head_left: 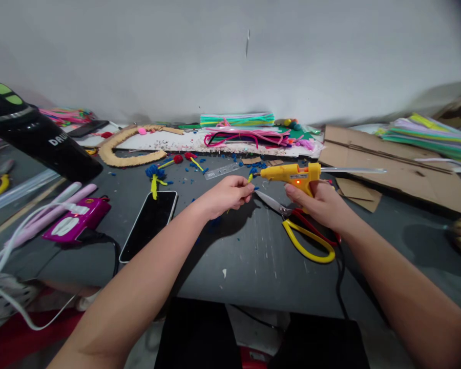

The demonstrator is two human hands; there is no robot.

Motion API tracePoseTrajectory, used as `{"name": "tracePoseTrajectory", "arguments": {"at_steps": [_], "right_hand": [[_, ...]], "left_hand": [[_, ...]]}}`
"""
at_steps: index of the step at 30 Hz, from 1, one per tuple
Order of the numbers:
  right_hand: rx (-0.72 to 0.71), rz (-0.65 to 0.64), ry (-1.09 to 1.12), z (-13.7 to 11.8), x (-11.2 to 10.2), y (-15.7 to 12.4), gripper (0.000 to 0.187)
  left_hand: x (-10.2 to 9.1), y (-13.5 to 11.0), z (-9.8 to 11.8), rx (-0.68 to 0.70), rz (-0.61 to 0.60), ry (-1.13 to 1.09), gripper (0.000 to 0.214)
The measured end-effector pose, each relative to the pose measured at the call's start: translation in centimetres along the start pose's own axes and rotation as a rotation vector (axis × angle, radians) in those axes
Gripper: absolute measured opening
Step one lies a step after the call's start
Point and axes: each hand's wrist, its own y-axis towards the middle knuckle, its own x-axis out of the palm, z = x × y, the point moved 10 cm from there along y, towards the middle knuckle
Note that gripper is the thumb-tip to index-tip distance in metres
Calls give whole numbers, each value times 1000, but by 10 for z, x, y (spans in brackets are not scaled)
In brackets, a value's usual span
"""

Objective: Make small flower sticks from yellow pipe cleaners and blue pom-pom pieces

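Note:
My right hand [317, 200] is wrapped round a yellow hot glue gun [288, 173] with a lit orange light and a clear glue stick [353, 170] out of its back. Its nozzle points left, at my left hand [232, 196]. Those fingers pinch a small yellow-green pipe cleaner [250, 178], close to the nozzle tip; whether they touch I cannot tell. Under the glue gun lie scissors [309, 243] with yellow and red handles, blades toward my left hand. A blue pom-pom flower [153, 172] with yellow pipe cleaner rests at the phone's top end.
A phone [149, 225] lies left of my left hand, beside a purple power adapter [77, 220] with cables. A black bottle-like object [42, 136] leans at far left. Cardboard [399, 174] lies right. Behind are a clear ruler [222, 170], a curved cardboard piece [115, 156] and pipe-cleaner bundles [236, 120].

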Motion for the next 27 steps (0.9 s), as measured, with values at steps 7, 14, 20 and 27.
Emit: {"name": "tracePoseTrajectory", "arguments": {"at_steps": [7, 14, 20, 27], "right_hand": [[-40, 39, -42, -5, -4, 1, 37], [-70, 56, -82, -3, -3, 0, 35], [-122, 104, -187, -11, -3, -3, 31], [12, 89, -179, 17, -13, 3, 41]], "left_hand": [[0, 1, 1, 16, -5, 13, 21], [-2, 1, 0, 5, 15, 6, 20], [-2, 1, -1, -38, 8, -92, 23], [-9, -1, 6, -31, 50, -250, 22]]}}
